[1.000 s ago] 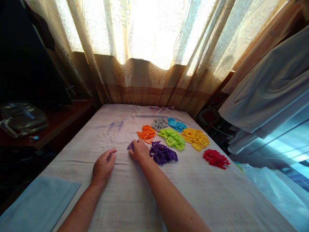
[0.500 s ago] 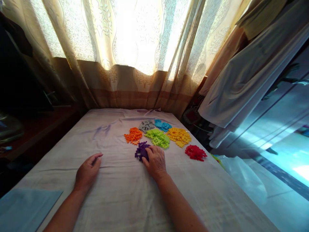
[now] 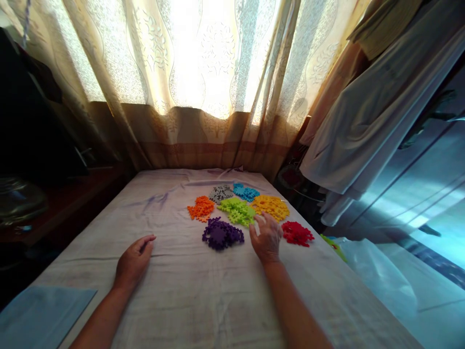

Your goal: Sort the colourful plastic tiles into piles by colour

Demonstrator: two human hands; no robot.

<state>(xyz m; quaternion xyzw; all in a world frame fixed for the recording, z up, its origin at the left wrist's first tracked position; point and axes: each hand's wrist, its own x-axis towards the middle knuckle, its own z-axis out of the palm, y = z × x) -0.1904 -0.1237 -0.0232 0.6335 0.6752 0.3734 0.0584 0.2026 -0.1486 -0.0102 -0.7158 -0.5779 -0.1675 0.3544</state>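
My right hand [image 3: 266,236] is open, its fingers apart, between the purple pile [image 3: 222,233] and the red pile [image 3: 297,233], just below the yellow pieces [image 3: 271,207]. Nothing shows in it. My left hand [image 3: 134,260] rests on the sheet at the left, fingers loosely curled; whether anything lies inside them is hidden. Small notched pieces lie heaped by colour: orange [image 3: 201,208], grey [image 3: 221,194], blue [image 3: 246,191] and lime green [image 3: 237,211] ones sit behind the purple pile.
A pale wrinkled sheet [image 3: 174,300] covers the table. At the lower left lies a light blue flat item [image 3: 39,312]. Clear plastic [image 3: 378,276] hangs by the right edge, near hanging clothes [image 3: 348,126]. A patterned curtain [image 3: 203,131] hangs behind.
My right hand has let go of the purple pieces and moved right, so the whole purple pile shows. My left hand has stayed nearly still. The view has shifted slightly.
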